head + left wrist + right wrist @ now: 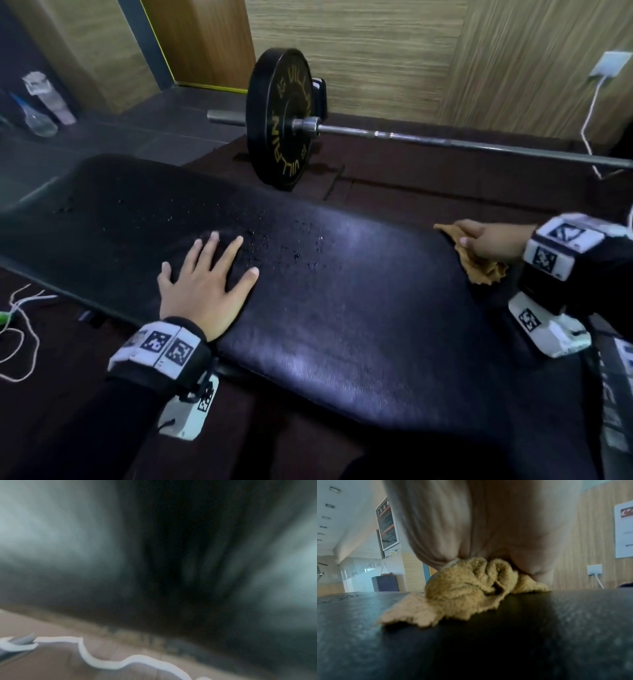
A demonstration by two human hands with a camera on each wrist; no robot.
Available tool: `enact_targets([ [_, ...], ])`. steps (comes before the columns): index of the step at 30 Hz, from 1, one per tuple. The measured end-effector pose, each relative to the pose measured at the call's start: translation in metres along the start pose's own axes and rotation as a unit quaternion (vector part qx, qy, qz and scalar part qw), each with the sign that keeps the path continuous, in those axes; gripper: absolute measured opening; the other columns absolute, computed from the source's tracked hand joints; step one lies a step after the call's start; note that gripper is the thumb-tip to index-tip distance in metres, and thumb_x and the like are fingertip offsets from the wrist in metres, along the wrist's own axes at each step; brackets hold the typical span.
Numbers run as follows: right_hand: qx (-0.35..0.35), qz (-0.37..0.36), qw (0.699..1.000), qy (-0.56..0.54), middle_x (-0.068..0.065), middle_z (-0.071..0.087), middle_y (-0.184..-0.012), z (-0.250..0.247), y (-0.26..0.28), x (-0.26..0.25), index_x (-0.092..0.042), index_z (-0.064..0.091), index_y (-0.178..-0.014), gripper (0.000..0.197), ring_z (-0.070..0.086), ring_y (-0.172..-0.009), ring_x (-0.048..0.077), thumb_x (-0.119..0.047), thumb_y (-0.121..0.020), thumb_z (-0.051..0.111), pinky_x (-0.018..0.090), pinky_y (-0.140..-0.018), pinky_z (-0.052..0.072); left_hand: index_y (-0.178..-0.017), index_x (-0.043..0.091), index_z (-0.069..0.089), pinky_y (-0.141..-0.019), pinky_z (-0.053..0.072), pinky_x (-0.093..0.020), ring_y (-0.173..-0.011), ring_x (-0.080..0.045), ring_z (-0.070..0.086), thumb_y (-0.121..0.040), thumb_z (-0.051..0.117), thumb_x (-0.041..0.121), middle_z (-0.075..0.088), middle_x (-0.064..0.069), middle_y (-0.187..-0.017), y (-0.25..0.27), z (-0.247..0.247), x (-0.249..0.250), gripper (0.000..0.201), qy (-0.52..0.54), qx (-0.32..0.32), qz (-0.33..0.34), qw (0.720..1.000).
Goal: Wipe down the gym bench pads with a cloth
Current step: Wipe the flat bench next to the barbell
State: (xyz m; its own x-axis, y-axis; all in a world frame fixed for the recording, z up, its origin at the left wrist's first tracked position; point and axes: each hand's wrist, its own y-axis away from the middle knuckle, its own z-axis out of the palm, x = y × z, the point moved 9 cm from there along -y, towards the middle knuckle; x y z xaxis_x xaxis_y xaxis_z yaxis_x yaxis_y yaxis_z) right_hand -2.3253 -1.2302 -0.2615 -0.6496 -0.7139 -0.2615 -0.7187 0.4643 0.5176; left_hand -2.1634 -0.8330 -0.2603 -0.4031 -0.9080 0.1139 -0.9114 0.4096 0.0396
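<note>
At nine o'clock, far edge: a spray bottle [37,118] is standing on the floor beside a blurred white object, well apart from the bench.
Bench pad: the black pad [342,308] is running from nine o'clock towards four o'clock across the head view, with droplets [291,246] sitting on its middle, just beyond the left fingertips.
Left hand: the left hand [205,284] is lying flat on the pad at about seven o'clock, fingers straight and spread, holding nothing; it seems to be bracing the bench. The left wrist view is too blurred to add anything.
Twelve o'clock: a barbell [445,142] with a black plate [279,120] is resting on the floor behind the bench.
Cloth: the tan cloth [483,267] is lying bunched on the pad's right end at three o'clock.
Right hand: the right hand [486,240] is curling its fingers over the cloth and pressing it down; the right wrist view is showing the cloth [467,588] crumpled under the fingers [436,534] against the pad [488,642].
Step in hand: wiping appears to be under way from the right end, with the wet middle not yet reached.
Next move: sweeping the cloth towards nine o'clock through the droplets is probably called for, keeping steady downward pressure and shifting the left hand out of the cloth's path.
</note>
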Motion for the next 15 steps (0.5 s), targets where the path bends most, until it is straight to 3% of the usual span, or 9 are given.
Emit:
enact_targets([
  [4,-0.016,-0.004,0.999,0.040,0.021,0.042,-0.136,0.003,-0.001,-0.001,-0.020,0.023,-0.144,0.042,0.046,-0.119,0.037,-0.024,-0.103,0.027,0.041,-0.102,0.036,-0.137,0.061,-0.016,-0.114,-0.003,-0.055,-0.144,-0.007,-0.015,-0.072,-0.008,0.083,-0.013,0.017,-0.158,0.000,0.004,0.001,0.069,-0.002,-0.055,-0.004,0.998],
  [8,0.013,0.014,0.995,0.103,0.020,0.044,-0.133,0.003,0.000,0.000,-0.022,0.022,-0.145,0.043,0.049,-0.115,0.040,-0.026,-0.102,0.024,0.042,-0.100,0.035,-0.121,0.067,-0.034,-0.111,-0.012,-0.056,-0.136,-0.003,-0.033,-0.065,-0.003,0.090,-0.034,0.020,-0.149,-0.006,0.011,-0.004,0.068,0.023,-0.160,-0.021,0.987],
  [11,0.002,0.025,0.995,0.094,0.019,0.041,-0.137,0.005,0.005,-0.001,-0.020,0.021,-0.146,0.045,0.045,-0.118,0.042,-0.025,-0.102,0.025,0.041,-0.103,0.030,-0.113,0.064,-0.045,-0.106,-0.018,-0.059,-0.121,-0.004,-0.051,-0.049,0.005,0.101,-0.059,0.021,-0.128,-0.007,0.016,-0.005,0.089,0.004,-0.267,-0.025,0.963],
  [15,-0.016,0.046,0.996,0.079,0.020,0.042,-0.136,0.002,0.004,-0.002,-0.020,0.025,-0.146,0.045,0.044,-0.118,0.044,-0.023,-0.101,0.028,0.042,-0.102,0.026,-0.112,0.057,-0.051,-0.100,-0.022,-0.064,-0.111,-0.011,-0.060,-0.027,0.017,0.106,-0.065,0.015,-0.121,-0.006,0.016,-0.001,0.120,0.003,-0.348,-0.015,0.937],
])
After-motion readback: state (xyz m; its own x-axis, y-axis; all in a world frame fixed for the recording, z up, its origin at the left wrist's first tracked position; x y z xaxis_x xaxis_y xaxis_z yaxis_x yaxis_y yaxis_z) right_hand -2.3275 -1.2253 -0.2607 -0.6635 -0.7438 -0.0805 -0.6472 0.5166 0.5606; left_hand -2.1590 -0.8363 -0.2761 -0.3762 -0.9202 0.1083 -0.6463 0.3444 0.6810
